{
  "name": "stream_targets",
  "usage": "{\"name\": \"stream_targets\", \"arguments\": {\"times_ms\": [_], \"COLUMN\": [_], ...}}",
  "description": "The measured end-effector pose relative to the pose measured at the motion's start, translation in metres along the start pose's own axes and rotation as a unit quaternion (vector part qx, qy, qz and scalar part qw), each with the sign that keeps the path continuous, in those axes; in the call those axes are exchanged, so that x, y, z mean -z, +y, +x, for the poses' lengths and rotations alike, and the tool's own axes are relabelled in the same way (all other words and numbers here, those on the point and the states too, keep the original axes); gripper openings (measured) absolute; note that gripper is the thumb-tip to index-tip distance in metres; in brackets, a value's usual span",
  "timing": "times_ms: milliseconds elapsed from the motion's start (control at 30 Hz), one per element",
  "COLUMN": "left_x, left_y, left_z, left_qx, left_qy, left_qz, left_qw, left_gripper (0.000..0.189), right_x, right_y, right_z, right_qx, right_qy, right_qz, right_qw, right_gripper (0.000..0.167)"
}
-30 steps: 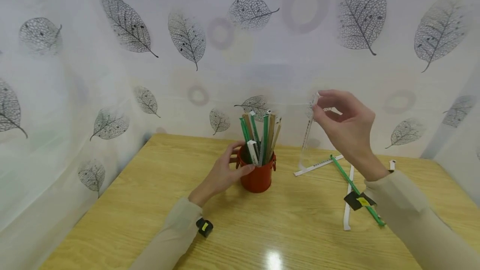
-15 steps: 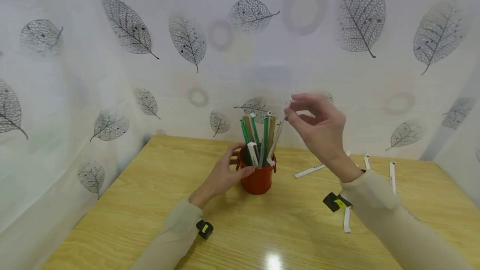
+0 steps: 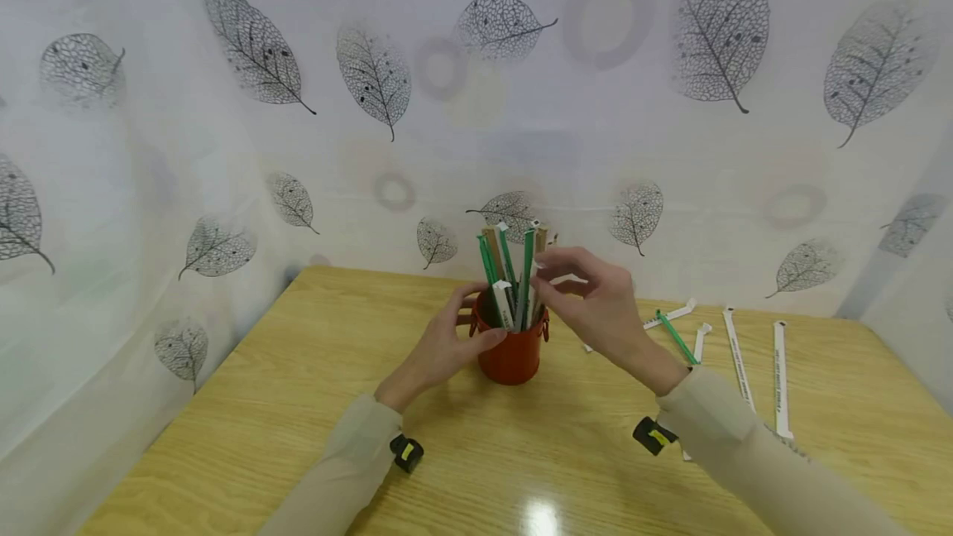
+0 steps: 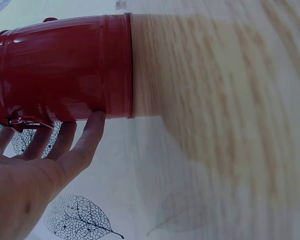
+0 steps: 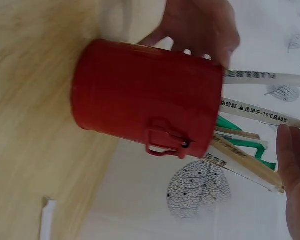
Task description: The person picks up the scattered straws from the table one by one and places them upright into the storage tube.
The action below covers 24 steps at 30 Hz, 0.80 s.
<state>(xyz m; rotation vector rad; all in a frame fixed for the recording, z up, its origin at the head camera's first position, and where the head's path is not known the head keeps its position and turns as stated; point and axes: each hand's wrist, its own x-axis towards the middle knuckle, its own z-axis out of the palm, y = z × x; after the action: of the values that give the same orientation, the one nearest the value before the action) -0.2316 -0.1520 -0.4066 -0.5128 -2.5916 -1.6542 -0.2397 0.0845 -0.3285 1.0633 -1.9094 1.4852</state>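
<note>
A small red metal bucket [image 3: 510, 361] stands upright on the table, filled with green, brown and white wrapped drinking straws [image 3: 528, 259]. My left hand [image 3: 441, 339] holds the bucket from the left, thumb at the front rim and fingers around the far side. In the left wrist view those fingers touch the bucket wall [image 4: 65, 65]. At the bucket's right side, my right hand [image 3: 596, 308] pinches the upper end of a white wrapped straw [image 5: 255, 111] printed with black lettering. Its lower end disappears behind the bucket's rim in the right wrist view.
Several white wrapped straws [image 3: 780, 379] and a green one [image 3: 677, 337] lie scattered on the wooden table [image 3: 298, 404] at the right, partly covered by the right arm. A leaf-patterned curtain [image 3: 521, 106] hangs behind the table.
My right hand has moved left and then down with the white straw, from above the scattered straws to the bucket's mouth. The left hand keeps its place on the bucket.
</note>
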Motion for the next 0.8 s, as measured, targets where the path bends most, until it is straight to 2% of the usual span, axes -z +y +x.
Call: {"name": "stream_targets", "arguments": {"times_ms": [233, 533, 667, 733, 800], "left_x": [0.000, 0.000, -0.001, -0.001, 0.000], "left_y": [0.001, 0.001, 0.001, 0.001, 0.002], "left_z": [0.000, -0.002, -0.002, -0.001, -0.001], "left_qx": [0.001, 0.007, 0.007, 0.009, 0.011], "left_qy": [0.000, 0.003, 0.004, 0.004, 0.005], "left_qz": [0.000, -0.003, -0.001, 0.000, 0.001], "left_qw": [1.0000, 1.0000, 1.0000, 1.0000, 0.9999], "left_gripper": [0.064, 0.065, 0.065, 0.065, 0.065], "right_x": [-0.005, 0.000, 0.012, 0.021, 0.033], "right_y": [0.007, 0.011, 0.013, 0.014, 0.017], "right_z": [-0.013, -0.015, -0.014, -0.012, -0.009], "right_qx": [-0.021, -0.021, -0.002, 0.013, 0.012], "right_qy": [-0.023, -0.045, -0.030, -0.013, 0.006], "right_qz": [-0.021, -0.034, -0.032, -0.037, -0.053], "right_qw": [0.9993, 0.9982, 0.9990, 0.9991, 0.9985], "right_gripper": [0.030, 0.040, 0.046, 0.043, 0.036]}}
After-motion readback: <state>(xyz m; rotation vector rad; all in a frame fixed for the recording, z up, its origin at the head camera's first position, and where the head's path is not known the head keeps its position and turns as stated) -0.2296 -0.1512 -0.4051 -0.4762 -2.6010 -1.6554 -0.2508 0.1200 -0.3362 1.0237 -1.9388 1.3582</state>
